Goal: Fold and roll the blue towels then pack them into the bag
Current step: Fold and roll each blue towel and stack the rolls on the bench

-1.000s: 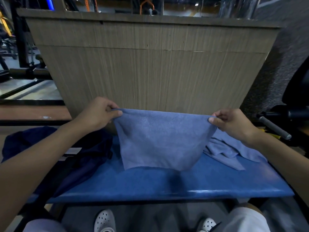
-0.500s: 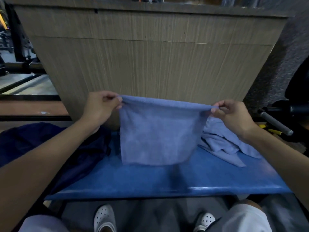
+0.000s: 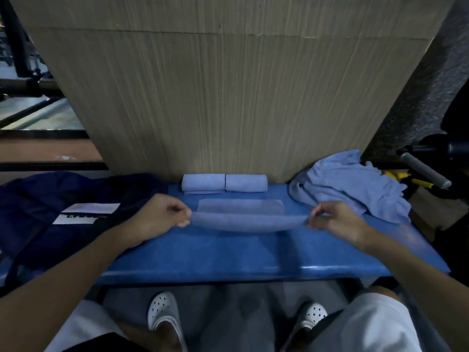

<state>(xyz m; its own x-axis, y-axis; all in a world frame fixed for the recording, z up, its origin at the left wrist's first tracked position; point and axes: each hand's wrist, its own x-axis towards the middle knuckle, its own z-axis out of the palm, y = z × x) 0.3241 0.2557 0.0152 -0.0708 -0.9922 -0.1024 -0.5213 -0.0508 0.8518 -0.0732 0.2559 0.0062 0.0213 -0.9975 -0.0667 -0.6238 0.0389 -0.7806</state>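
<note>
A light blue towel [image 3: 241, 217] lies low over the blue bench [image 3: 228, 257], its near edge stretched between my hands. My left hand [image 3: 162, 217] pinches its left corner and my right hand [image 3: 335, 221] pinches its right corner. Two rolled blue towels [image 3: 224, 182] lie side by side at the back of the bench against the wooden panel. A heap of loose blue towels [image 3: 352, 186] sits at the back right. The dark navy bag [image 3: 63, 212] with a white label lies to the left of the bench.
A tall wooden panel [image 3: 228, 97] rises right behind the bench. A grey-handled bar [image 3: 423, 171] and dark equipment stand at the far right. My feet in white clogs [image 3: 162, 313] are under the bench's front edge.
The towel, held up hanging in the air before, has come down flat onto the bench with my hands lowered and spread wider. The two rolled towels behind it have come into view.
</note>
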